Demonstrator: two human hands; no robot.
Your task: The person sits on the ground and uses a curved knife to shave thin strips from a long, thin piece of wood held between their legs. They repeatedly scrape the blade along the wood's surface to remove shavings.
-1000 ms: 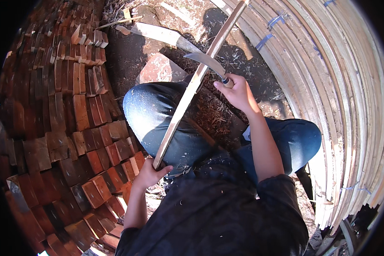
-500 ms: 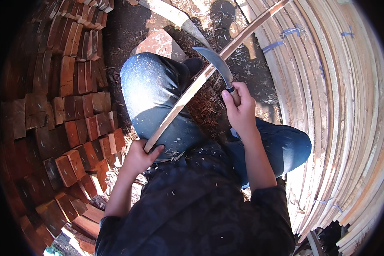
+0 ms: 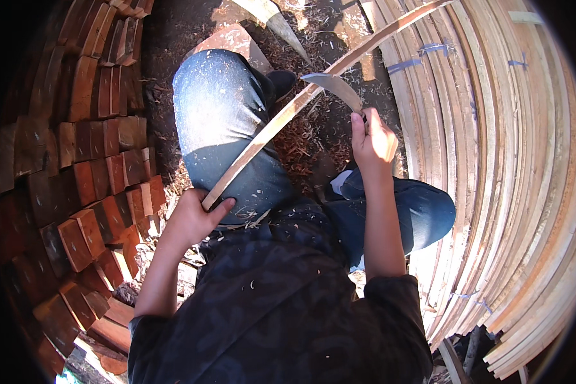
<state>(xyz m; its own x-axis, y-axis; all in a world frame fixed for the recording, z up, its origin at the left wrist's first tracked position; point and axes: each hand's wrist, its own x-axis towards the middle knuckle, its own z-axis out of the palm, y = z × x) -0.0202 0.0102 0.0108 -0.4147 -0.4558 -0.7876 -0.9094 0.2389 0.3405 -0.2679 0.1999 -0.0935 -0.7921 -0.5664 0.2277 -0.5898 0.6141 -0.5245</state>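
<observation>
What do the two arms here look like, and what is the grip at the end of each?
No machinery shows. The left grip and right grip are a person's ungloved hands. The forearms are bare too, with no watch or cable visible, up to the short, loose sleeves of a dark shirt, faintly patterned.

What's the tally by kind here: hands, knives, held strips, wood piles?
Hands: 2 (left hand, right hand)
Knives: 1 (curved knife)
Held strips: 1 (wooden strip)
Wood piles: 2 (block pile, plank pile)
Total: 6
</observation>
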